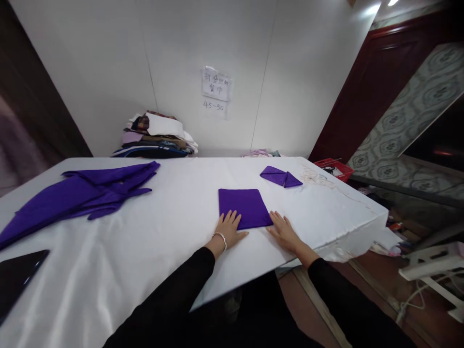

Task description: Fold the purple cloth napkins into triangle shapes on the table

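Note:
A purple cloth napkin (243, 205), folded into a flat square, lies on the white-covered table (188, 193) in front of me. My left hand (229, 230), with a bracelet at the wrist, rests flat on its near left corner, fingers spread. At the near right corner lies my right hand (284, 232), fingers stretched out and touching the edge. Behind and to the right is another purple napkin (281, 176), folded into a pointed shape. Several loose purple cloths (87, 191) are heaped on the left side.
A dark flat device (21, 275) lies at the near left. Stacked clothes (155, 135) stand against the back wall, below a paper sign (216, 84). Pale strings (317, 175) lie at the right, by a red basket (335, 169). A white plastic stool (435, 266) stands at the lower right.

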